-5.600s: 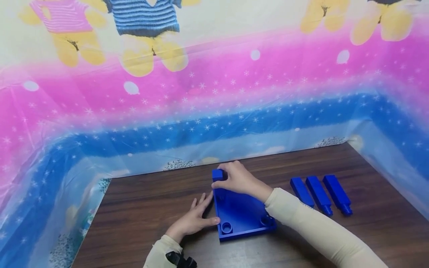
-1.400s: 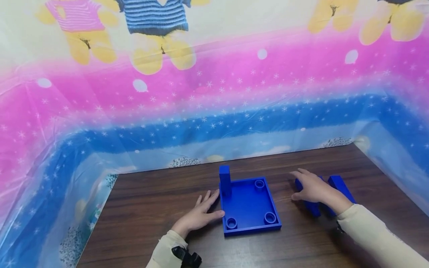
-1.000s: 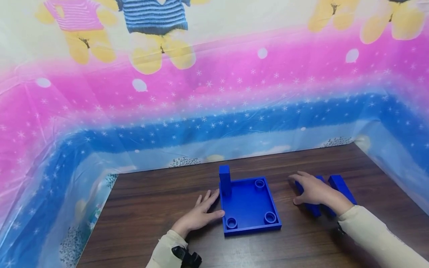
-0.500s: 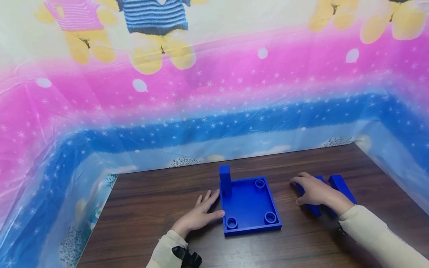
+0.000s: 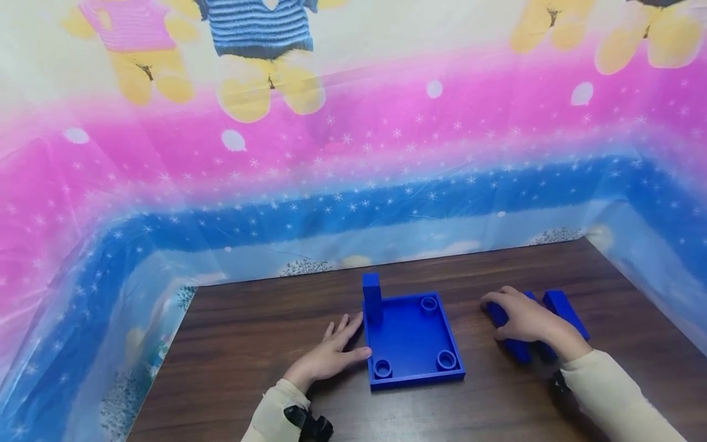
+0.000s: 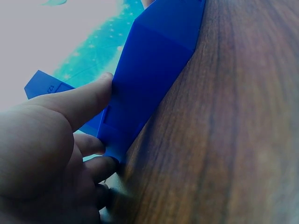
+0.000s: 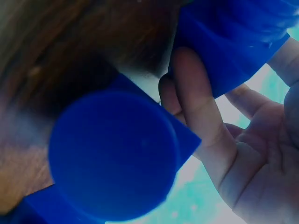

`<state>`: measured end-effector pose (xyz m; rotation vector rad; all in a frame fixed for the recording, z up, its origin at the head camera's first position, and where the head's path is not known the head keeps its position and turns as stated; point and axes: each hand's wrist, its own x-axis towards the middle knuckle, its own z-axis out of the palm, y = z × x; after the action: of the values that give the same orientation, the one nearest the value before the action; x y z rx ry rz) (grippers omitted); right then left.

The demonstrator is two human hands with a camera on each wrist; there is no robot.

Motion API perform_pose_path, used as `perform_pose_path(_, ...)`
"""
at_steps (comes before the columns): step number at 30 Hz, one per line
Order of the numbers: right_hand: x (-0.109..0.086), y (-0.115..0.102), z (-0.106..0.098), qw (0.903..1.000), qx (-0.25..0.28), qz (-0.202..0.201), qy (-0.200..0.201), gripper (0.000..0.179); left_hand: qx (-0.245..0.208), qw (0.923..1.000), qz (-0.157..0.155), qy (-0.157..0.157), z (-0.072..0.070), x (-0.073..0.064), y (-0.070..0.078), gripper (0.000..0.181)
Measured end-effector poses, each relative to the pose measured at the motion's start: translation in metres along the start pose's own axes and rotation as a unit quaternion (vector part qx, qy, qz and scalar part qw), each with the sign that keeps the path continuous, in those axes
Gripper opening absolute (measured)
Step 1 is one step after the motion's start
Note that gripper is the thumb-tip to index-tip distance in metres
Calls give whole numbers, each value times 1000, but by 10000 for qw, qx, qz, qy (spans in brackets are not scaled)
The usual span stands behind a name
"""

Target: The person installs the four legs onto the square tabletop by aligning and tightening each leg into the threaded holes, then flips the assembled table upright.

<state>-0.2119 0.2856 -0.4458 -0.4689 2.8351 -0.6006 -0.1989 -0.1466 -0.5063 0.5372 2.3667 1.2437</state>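
A square blue tabletop (image 5: 405, 341), like a shallow tray with ring-shaped sockets at its corners, lies underside up on the wooden table. One blue table leg (image 5: 372, 298) stands upright at its far left corner. My left hand (image 5: 326, 361) rests beside the tabletop, its thumb and straight fingers touching the left side (image 6: 145, 74). To the right, my right hand (image 5: 525, 316) grips the nearest loose blue leg (image 7: 222, 51) between thumb and fingers; the leg's ridged screw end shows in the right wrist view. Part of that leg is hidden under the hand.
Two more loose legs lie on the table (image 5: 475, 399): one mostly behind my right hand, the other, the rightmost leg (image 5: 564, 312), just beyond it. A printed pink and blue cloth (image 5: 331, 153) hangs along the table's back and sides.
Since the oldest frame my right hand has left the leg now standing in the corner and moved right to the loose legs. Lately its fingers have drawn in around one. The left hand stays put.
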Motion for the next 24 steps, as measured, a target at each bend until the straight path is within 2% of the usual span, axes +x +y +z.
perform_pose_path(5, -3, 6, -2, 9995, 239, -77, 205, 70, 19, 10000, -32, -45, 0, -9, 16, 92)
perform_pose_path(8, -3, 6, -4, 9985, 402, -238, 301, 70, 38, 10000, -14, -14, -1, -9, 19, 90)
perform_pose_path(10, -3, 4, -7, 9976, 506, -351, 325, 70, 41, 10000, -26, -1, -2, -7, 16, 92)
perform_pose_path(15, -6, -3, -8, 9953, 676, -562, 395, 72, -8, 10000, 47, -3, 1, 6, -8, 100)
perform_pose_path(22, -5, -16, -5, 9912, 812, -813, 653, 73, -43, 10000, 63, 7, 0, 1, -1, 98)
perform_pose_path(24, -5, -23, -5, 9896, 834, -905, 747, 73, -91, 9999, 63, 4, 1, 5, -8, 100)
